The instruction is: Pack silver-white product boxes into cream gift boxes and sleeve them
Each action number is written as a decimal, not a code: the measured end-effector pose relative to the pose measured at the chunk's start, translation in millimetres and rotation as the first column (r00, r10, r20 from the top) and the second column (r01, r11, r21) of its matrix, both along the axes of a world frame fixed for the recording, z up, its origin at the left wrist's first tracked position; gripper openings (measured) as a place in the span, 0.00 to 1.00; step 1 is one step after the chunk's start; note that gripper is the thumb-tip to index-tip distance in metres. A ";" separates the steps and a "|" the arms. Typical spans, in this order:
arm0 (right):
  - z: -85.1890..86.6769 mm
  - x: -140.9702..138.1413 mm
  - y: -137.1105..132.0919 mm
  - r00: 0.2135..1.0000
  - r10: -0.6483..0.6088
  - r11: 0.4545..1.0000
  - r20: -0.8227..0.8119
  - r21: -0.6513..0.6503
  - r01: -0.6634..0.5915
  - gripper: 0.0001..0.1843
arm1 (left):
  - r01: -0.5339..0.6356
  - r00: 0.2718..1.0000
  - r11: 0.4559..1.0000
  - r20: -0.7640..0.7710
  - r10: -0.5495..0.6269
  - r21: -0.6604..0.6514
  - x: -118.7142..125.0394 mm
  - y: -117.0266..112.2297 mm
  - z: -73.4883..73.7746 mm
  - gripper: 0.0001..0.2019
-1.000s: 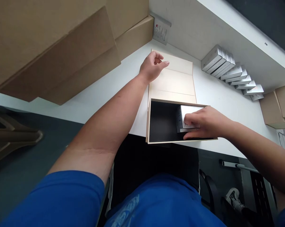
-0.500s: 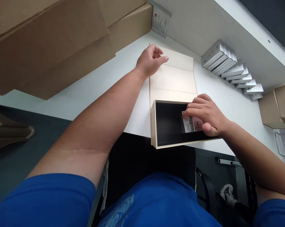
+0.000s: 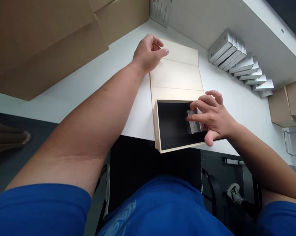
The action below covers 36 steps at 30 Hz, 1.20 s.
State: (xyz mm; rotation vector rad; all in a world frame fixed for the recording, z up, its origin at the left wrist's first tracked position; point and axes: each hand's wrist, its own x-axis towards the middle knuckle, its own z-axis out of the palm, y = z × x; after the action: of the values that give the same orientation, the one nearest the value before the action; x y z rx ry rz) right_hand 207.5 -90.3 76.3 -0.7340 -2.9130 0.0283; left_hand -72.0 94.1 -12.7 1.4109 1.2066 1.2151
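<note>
A cream gift box [image 3: 157, 126] with a black inside sits at the table's front edge, its hinged lid [image 3: 177, 73] folded out flat behind it. In its right half lies a small silver carton [image 3: 192, 126] with printed labels, partly hidden by my right hand [image 3: 213, 116]. That hand is open over the carton, fingers spread, one fingertip at the carton's top and the thumb over the front rim. My left hand [image 3: 149, 52] is over the lid's far left corner, fingers loosely bent and thumb apart, holding nothing; whether it touches the lid I cannot tell.
Large brown cardboard boxes [image 3: 64, 55] stand on the left of the white table [image 3: 128, 59]. Several silver-white cartons [image 3: 236, 59] line the back panel at the right. More cardboard boxes [image 3: 280, 108] are at the far right. A person's shoe [image 3: 233, 191] shows below the table.
My right hand has spread its fingers and loosened around the small carton. My left hand keeps its pose over the lid. The whole view has shifted slightly.
</note>
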 end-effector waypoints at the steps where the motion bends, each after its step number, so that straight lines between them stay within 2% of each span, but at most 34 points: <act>1: -1.8 -0.3 0.4 1.000 -0.013 1.000 0.020 -0.017 0.014 0.55 | -0.030 0.999 0.999 0.024 0.030 0.018 0.3 -0.6 0.8 0.20; 3: -3.5 -1.2 1.1 0.999 -0.030 0.998 0.040 -0.046 0.031 0.54 | -0.072 0.996 0.997 0.048 0.070 0.039 0.7 -2.3 2.6 0.19; 7: -0.4 -3.3 1.8 0.999 -0.033 0.993 0.037 -0.115 0.037 0.53 | -0.054 0.998 0.998 0.018 0.054 0.035 0.0 -6.1 4.7 0.20; 12: 1.7 -5.1 1.2 0.997 -0.058 0.987 -0.049 -0.152 0.050 0.54 | -0.051 0.999 0.998 -0.005 0.051 0.024 -0.9 -7.4 4.4 0.24; 18: 2.7 -2.1 -1.5 0.991 -0.077 0.987 -0.105 -0.145 0.061 0.48 | -0.056 0.998 0.998 0.016 0.055 0.013 0.9 -11.0 11.4 0.16; 22: 10.2 1.1 -4.3 0.972 -0.092 0.975 -0.217 -0.220 0.043 0.50 | -0.076 0.997 0.997 0.033 0.075 0.019 1.6 -11.9 13.9 0.11; 25: 16.0 3.8 -6.3 0.932 -0.179 0.955 -0.317 -0.283 0.087 0.55 | -0.075 0.997 0.997 0.038 0.073 0.031 1.4 -9.9 11.8 0.09; 28: 17.0 5.4 -7.5 0.877 -0.304 0.931 -0.372 -0.309 0.192 0.54 | -0.072 0.997 0.997 0.036 0.071 0.035 0.8 -8.2 9.8 0.08; 30: 14.5 4.5 -7.8 0.871 -0.327 0.923 -0.365 -0.321 0.212 0.49 | -0.070 0.997 0.997 0.038 0.068 0.035 0.4 -8.0 9.5 0.08; 32: 11.4 2.0 -8.3 0.909 -0.276 0.934 -0.314 -0.312 0.176 0.40 | -0.068 0.997 0.997 0.042 0.067 0.037 0.3 -8.1 9.6 0.09; 36: 8.5 -3.9 -10.7 0.984 -0.155 0.956 -0.084 -0.262 0.128 0.24 | -0.071 0.996 0.997 0.056 0.069 0.041 0.4 -7.0 8.7 0.10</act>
State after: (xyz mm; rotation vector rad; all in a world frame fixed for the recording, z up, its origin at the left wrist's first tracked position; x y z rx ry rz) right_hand 203.6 -101.0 84.8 -0.9486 -2.7792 0.4224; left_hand -71.6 87.0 -4.0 1.3682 1.2073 1.3270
